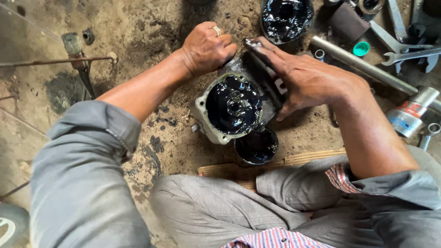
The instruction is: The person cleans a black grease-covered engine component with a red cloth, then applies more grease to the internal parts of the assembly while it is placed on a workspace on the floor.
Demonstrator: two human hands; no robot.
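Greasy black all over this one: the gear housing (234, 108) sits on the dirt floor right in front of the crossed legs, open face tilted up toward the camera, packed with black grease around the gears. Left hand (209, 48) is curled over the far top edge, gripping it to steady the thing; right hand (303, 76) lies flat with fingers spread along the right side, pressing against it. A small round tin of dark oil (256, 146) sits just beside it on a wooden slat (312, 158), with spanners (404, 46) and a steel pipe (363, 66) off to the right. I'd say keep that open face clear of the sandy grit and hold the casing firm from both sides.
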